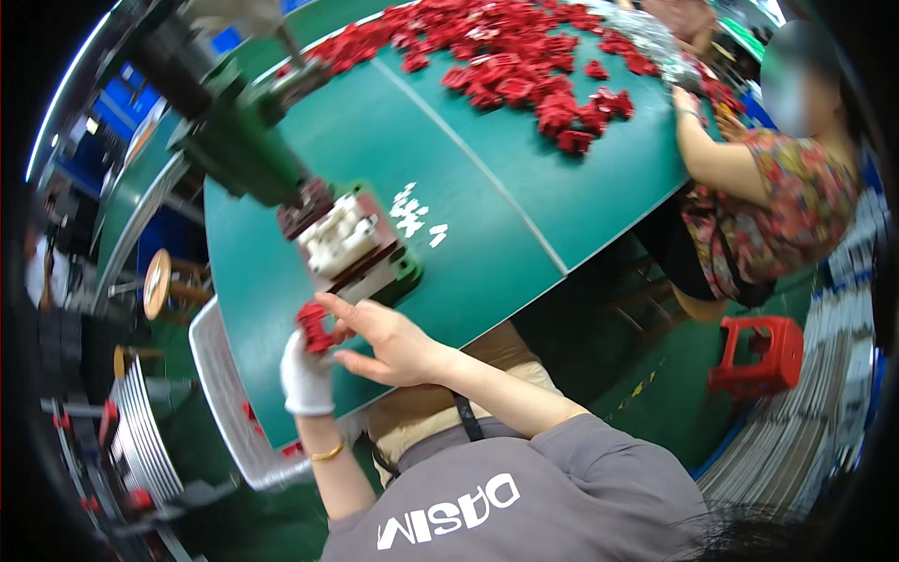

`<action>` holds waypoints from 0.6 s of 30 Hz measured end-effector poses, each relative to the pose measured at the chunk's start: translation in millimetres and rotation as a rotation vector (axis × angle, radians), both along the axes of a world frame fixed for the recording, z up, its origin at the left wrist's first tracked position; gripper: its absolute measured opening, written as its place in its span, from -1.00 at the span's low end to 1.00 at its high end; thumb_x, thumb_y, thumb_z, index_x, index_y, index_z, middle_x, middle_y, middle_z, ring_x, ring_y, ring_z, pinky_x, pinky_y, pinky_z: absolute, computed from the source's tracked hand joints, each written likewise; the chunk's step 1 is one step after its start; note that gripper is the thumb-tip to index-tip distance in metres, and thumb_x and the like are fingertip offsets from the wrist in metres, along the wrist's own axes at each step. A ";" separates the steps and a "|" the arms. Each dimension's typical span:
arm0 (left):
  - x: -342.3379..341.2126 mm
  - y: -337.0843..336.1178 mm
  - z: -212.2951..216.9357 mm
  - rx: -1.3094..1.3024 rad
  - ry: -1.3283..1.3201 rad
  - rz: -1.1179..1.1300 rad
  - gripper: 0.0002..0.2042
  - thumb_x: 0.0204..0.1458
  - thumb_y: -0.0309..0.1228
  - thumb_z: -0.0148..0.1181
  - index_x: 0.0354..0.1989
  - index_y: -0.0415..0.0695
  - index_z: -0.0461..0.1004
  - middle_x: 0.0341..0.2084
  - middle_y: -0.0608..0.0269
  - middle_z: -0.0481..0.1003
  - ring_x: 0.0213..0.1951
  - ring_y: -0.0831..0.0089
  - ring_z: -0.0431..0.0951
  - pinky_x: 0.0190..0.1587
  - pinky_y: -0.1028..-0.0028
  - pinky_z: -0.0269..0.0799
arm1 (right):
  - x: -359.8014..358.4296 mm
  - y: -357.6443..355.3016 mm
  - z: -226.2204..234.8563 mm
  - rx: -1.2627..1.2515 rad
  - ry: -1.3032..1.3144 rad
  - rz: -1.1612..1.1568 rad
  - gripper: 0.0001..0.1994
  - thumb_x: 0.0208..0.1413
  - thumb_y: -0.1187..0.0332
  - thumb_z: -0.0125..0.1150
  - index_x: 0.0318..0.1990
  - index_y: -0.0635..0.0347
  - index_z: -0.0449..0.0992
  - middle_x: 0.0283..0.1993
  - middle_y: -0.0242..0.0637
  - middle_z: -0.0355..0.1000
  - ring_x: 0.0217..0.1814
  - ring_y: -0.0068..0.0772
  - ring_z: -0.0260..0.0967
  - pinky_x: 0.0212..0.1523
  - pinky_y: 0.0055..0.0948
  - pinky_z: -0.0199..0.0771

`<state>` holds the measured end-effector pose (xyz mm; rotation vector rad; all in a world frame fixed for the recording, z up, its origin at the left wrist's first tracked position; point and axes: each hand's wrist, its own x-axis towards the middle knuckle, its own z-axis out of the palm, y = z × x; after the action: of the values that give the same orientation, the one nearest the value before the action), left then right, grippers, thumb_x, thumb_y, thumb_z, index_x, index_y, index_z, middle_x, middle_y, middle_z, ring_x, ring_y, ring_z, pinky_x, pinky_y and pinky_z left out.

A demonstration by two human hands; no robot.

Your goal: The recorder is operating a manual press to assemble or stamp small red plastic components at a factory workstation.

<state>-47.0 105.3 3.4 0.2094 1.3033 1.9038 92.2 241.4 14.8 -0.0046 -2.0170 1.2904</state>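
Note:
My left hand (305,377), in a white glove, grips a small red plastic part (316,328) at the near edge of the green table (487,253). My bare right hand (386,342) meets it from the right, thumb and forefinger on the same part. Just beyond the hands stands a dark fixture block (354,245) loaded with white pieces, under the head of a green press machine (242,140).
Small white pieces (412,214) lie loose behind the fixture. A big heap of red parts (524,56) covers the far table. A co-worker (768,197) sits at the right edge, with a red stool (760,356) nearby. A white tray (225,403) hangs left of the table.

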 end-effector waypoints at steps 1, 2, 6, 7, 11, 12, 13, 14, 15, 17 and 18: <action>-21.5 -22.5 -8.4 -0.012 0.048 0.065 -0.67 0.25 -0.16 0.05 0.04 -0.11 0.42 -0.25 0.27 0.56 -0.30 0.54 0.52 -0.35 0.56 0.39 | 3.3 6.2 6.3 -0.100 -0.026 0.096 -0.14 0.08 0.37 0.26 0.48 0.08 -0.12 -0.23 -0.18 0.46 -0.22 -0.19 0.41 -0.13 -0.29 0.44; -50.2 -49.3 -20.4 -0.025 0.091 0.138 -0.67 0.24 -0.14 0.07 0.02 -0.09 0.44 -0.27 0.26 0.56 -0.31 0.55 0.52 -0.36 0.57 0.38 | 11.1 16.5 15.8 -0.266 -0.056 0.093 -0.26 0.09 0.36 0.26 0.42 0.13 0.07 -0.27 -0.18 0.47 -0.28 -0.27 0.45 -0.17 -0.34 0.47; -124.8 -135.7 -31.2 -0.324 0.366 0.506 -0.69 0.26 -0.14 0.03 0.00 -0.07 0.47 -0.32 0.34 0.50 -0.35 0.55 0.42 -0.43 0.56 0.23 | 54.3 85.6 35.9 -0.169 0.076 -0.264 -0.71 0.16 0.36 0.24 -0.01 0.31 0.52 -0.29 -0.27 0.55 -0.26 -0.45 0.49 -0.19 -0.46 0.49; -124.9 -142.8 -29.7 -0.370 0.405 0.584 -0.68 0.25 -0.11 0.03 -0.01 -0.06 0.48 -0.33 0.36 0.49 -0.39 0.56 0.41 -0.46 0.55 0.22 | 71.9 95.2 55.7 -0.200 0.086 -0.249 -0.72 0.19 0.35 0.21 -0.01 0.33 0.52 -0.29 -0.28 0.54 -0.25 -0.47 0.49 -0.19 -0.47 0.48; -189.2 -232.1 -80.1 -0.667 0.196 0.655 -0.60 0.21 -0.01 0.01 0.04 -0.03 0.45 -0.28 0.31 0.50 -0.49 0.54 0.39 -0.59 0.54 0.19 | 142.6 84.9 158.0 -0.227 0.399 0.104 -0.57 0.30 0.12 0.03 0.03 0.38 0.49 -0.26 -0.24 0.54 -0.28 -0.48 0.46 -0.24 -0.47 0.45; -197.2 -241.4 -94.3 -0.696 0.128 0.656 -0.57 0.21 0.01 0.01 0.07 -0.03 0.43 -0.24 0.28 0.51 -0.51 0.53 0.39 -0.63 0.55 0.17 | 152.2 82.9 167.7 -0.199 0.528 0.299 -0.46 0.26 0.02 0.03 0.07 0.41 0.46 -0.23 -0.21 0.55 -0.33 -0.45 0.45 -0.30 -0.44 0.45; -199.7 -225.3 -105.1 -0.688 0.128 0.616 -0.57 0.21 0.01 0.01 0.07 -0.03 0.43 -0.24 0.28 0.51 -0.51 0.53 0.39 -0.63 0.55 0.17 | 170.1 84.0 191.7 -0.055 0.473 0.430 -0.45 0.30 -0.07 -0.09 -0.04 0.33 0.51 -0.33 -0.23 0.49 -0.46 -0.39 0.35 -0.36 -0.38 0.37; -201.5 -251.6 -99.9 -0.725 0.153 0.687 -0.55 0.22 -0.01 0.00 0.14 -0.05 0.38 -0.19 0.26 0.51 -0.45 0.50 0.42 -0.55 0.54 0.26 | 165.3 92.3 194.7 0.051 0.459 0.630 -0.39 0.34 -0.17 -0.22 -0.15 0.24 0.56 -0.43 -0.24 0.42 -0.59 -0.32 0.25 -0.41 -0.31 0.28; -204.7 -241.8 -101.6 -0.742 0.164 0.689 -0.52 0.23 -0.02 -0.02 0.20 -0.07 0.34 -0.14 0.24 0.51 -0.39 0.48 0.45 -0.46 0.53 0.36 | 175.5 93.6 203.8 0.054 0.456 0.610 -0.39 0.34 -0.17 -0.22 -0.15 0.24 0.56 -0.43 -0.24 0.42 -0.59 -0.32 0.25 -0.41 -0.31 0.28; -149.5 -211.3 -46.3 -0.634 0.427 0.703 -0.49 0.28 -0.13 -0.03 0.30 -0.16 0.21 -0.07 0.16 0.47 -0.12 0.38 0.48 -0.04 0.42 0.42 | 173.6 70.6 232.7 0.112 0.489 0.714 -0.47 0.33 -0.07 -0.20 -0.14 0.23 0.55 -0.44 -0.28 0.40 -0.56 -0.35 0.25 -0.41 -0.36 0.26; -136.5 -151.6 -52.6 -0.535 0.513 0.541 -0.50 0.29 -0.20 -0.03 0.32 -0.20 0.18 -0.06 0.13 0.46 -0.04 0.35 0.46 0.08 0.39 0.38 | 196.8 63.4 255.9 0.154 0.435 0.671 -0.50 0.32 -0.03 -0.19 -0.14 0.22 0.55 -0.44 -0.30 0.38 -0.54 -0.36 0.25 -0.41 -0.38 0.25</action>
<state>-183.6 -46.3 -49.2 0.0688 2.3581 1.8993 289.0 304.8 270.7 1.0101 -1.7756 1.3585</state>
